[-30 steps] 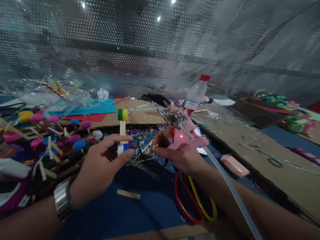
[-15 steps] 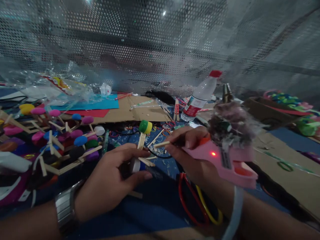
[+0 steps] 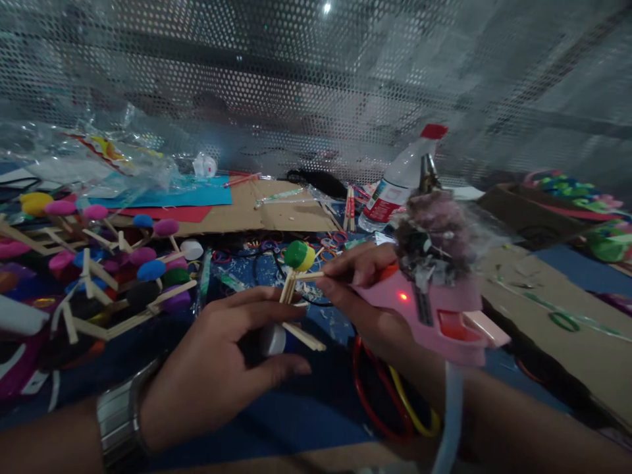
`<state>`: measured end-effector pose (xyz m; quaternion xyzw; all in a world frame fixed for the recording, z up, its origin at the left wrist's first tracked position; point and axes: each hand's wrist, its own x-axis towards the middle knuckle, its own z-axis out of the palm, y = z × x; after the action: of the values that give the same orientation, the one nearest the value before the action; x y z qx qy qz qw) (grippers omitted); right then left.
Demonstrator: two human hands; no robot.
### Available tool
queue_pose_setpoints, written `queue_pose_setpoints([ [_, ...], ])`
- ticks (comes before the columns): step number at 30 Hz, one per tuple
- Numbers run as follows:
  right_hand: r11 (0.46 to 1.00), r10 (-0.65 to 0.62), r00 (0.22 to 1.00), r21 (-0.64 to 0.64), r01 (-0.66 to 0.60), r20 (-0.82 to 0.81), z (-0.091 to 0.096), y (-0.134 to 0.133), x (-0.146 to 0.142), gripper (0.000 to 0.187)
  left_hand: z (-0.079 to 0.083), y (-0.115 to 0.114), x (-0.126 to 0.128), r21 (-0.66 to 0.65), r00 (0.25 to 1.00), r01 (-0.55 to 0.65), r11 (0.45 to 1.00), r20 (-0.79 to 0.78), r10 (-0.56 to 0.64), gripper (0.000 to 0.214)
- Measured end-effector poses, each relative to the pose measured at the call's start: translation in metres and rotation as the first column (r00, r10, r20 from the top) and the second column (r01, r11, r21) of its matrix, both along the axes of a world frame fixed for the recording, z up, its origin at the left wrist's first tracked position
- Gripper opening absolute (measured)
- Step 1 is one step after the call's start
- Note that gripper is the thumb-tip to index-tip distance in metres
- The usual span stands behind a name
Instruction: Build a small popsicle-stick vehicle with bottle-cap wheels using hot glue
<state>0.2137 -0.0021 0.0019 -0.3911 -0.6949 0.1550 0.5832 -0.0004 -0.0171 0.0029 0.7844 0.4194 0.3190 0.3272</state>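
My left hand point(image 3: 217, 362), with a metal watch on the wrist, is closed around a small wooden-stick figure point(image 3: 288, 288). Its head is a green and yellow foam piece point(image 3: 299, 255), and some sticks point(image 3: 303, 337) jut out lower down beside a blue and white round piece point(image 3: 276, 340). My right hand point(image 3: 358, 283) pinches a short wooden stick point(image 3: 310, 276) whose far end meets the figure just below the head. That same hand also has hold of a pink glue gun point(image 3: 395, 296), its red light lit. Fluffy grime coats the gun around its metal nozzle point(image 3: 428, 172), which points upward.
Several stick figures with coloured foam heads point(image 3: 153, 270) crowd the left side. Red and yellow scissor handles point(image 3: 380, 395) lie below my right hand. Behind stand a red-capped bottle point(image 3: 390, 191) and cardboard point(image 3: 276, 204); a brown box point(image 3: 523, 210) sits at right.
My right hand has moved left with the stick and glue gun, bringing the stick's end against the figure. The figure's head has tilted and shifted slightly right.
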Motion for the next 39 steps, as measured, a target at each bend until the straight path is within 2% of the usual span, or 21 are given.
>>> queue_pose_setpoints([
  [10, 1.0, 0.003, 0.991, 0.025, -0.007, 0.131, 0.0021, -0.003, 0.0026, 0.033, 0.0004, -0.0011, 0.0012, -0.045, 0.999, 0.04, 0.998, -0.006, -0.041, 0.034],
  [25, 1.0, -0.001, 0.998, -0.002, 0.001, 0.068, -0.0012, -0.0016, -0.0001, 0.032, 0.0023, 0.0002, 0.0043, -0.019, 0.997, 0.07, 0.997, 0.032, -0.07, 0.03],
  [39, 0.998, 0.051, 0.998, -0.039, -0.049, 0.048, -0.0042, -0.0026, -0.0012, 0.032, -0.001, -0.0008, 0.0021, 0.035, 0.995, 0.1, 0.994, -0.017, -0.1, 0.032],
])
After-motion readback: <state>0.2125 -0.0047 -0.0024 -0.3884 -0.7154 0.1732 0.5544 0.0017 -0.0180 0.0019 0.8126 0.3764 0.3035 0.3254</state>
